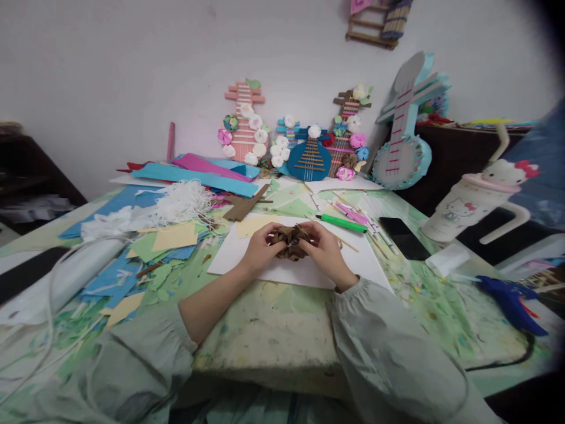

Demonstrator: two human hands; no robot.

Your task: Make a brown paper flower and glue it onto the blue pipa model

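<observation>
A brown paper flower (pixel 290 242) sits between both hands, just above a white sheet (pixel 366 266) in the middle of the table. My left hand (pixel 259 247) pinches its left side with curled fingers. Closing on its right side is my right hand (pixel 325 249), fingers bent over the petals. Both forearms rest on the paint-stained table (pixel 269 330).
Blue, pink and yellow foam scraps (pixel 176 235) and white string (pixel 180 200) lie left. Markers (pixel 342 222), a black phone (pixel 404 237), a cat-themed cup (pixel 468 206) and a blue glue gun (pixel 512 300) lie right. Decorated paper instruments (pixel 311 156) lean on the back wall.
</observation>
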